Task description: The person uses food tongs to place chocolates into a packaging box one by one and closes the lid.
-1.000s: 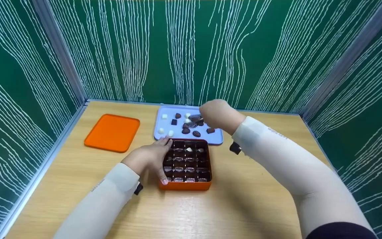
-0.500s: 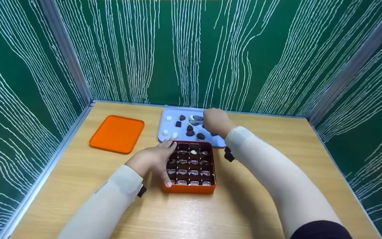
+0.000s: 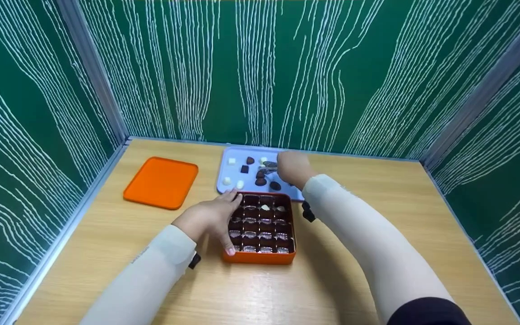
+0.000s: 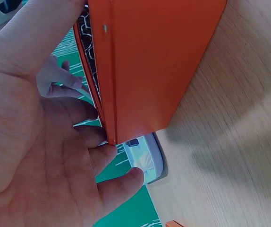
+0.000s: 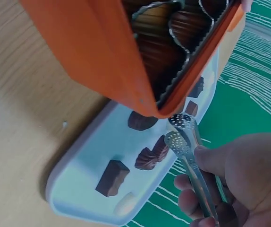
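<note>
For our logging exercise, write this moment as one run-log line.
left grip: holds orange box, left side | right grip: holds metal tongs over blue tray | chocolates: dark and white, on tray

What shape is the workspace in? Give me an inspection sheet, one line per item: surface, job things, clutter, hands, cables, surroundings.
Surface: wooden table, glare near the front.
Job things: box, lidless, divided, at least one white piece inside; tray behind it with dark and white chocolates; tongs over the tray, any grip on a piece unclear.
Clutter: orange lid set apart at left; pale speck on the table, unidentified.
Hands: left hand spread along the box's left side, touching it; right hand holds the tongs.
Cables: nothing seen.
Surroundings: green walls with white wavy lines, grey posts at the corners.
</note>
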The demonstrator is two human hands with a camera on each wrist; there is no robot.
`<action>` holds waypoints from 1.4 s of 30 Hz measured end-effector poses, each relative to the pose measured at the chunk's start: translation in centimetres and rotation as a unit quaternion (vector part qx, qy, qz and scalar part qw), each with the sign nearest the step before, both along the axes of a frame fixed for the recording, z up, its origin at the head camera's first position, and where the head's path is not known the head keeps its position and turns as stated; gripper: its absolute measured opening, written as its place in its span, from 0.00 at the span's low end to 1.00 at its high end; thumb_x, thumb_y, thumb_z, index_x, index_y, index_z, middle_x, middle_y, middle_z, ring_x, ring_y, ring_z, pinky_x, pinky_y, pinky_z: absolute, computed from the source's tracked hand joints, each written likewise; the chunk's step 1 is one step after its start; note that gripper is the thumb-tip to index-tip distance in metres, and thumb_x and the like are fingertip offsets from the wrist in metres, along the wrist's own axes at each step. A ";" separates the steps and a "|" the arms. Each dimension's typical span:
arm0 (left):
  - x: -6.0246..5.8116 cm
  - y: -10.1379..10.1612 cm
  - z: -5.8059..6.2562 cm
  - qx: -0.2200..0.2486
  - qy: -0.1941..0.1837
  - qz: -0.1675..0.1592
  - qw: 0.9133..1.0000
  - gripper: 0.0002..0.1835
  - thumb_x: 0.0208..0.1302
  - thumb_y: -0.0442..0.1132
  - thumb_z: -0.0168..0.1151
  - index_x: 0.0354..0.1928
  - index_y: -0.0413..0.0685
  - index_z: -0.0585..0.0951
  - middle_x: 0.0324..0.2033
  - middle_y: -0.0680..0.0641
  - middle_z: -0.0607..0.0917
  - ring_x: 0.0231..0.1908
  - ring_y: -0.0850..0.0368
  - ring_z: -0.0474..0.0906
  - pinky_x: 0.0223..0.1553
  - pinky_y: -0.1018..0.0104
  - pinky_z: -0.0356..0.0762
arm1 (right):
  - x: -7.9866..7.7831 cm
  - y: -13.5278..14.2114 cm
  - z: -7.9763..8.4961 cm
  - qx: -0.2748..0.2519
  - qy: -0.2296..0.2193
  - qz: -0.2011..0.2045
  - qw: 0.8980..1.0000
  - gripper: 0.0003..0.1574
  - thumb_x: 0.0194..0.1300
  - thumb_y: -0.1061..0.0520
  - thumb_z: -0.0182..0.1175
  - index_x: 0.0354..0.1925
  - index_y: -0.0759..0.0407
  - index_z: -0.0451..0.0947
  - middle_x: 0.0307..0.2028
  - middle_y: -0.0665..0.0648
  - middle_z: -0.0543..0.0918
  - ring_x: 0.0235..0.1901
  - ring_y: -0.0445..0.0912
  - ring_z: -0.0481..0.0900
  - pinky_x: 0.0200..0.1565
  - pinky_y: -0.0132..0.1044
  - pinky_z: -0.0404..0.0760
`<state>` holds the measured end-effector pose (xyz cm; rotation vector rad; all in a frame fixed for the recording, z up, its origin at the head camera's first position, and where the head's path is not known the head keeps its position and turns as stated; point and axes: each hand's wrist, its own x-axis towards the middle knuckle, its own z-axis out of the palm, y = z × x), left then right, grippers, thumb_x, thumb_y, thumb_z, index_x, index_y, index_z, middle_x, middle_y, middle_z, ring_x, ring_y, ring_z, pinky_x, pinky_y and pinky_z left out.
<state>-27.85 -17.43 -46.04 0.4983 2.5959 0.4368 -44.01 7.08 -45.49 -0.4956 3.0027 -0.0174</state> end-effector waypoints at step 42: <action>0.2 0.4 0.4 -0.027 -0.007 0.017 0.999 0.90 0.39 0.58 0.97 0.93 0.38 0.41 0.93 0.37 0.34 0.94 0.39 0.34 0.94 0.43 0.41 | 10.2 -1.1 7.7 0.127 0.010 0.190 0.973 0.11 0.79 0.52 0.71 0.38 0.56 0.88 0.29 0.53 0.86 0.27 0.47 0.78 0.33 0.43 0.88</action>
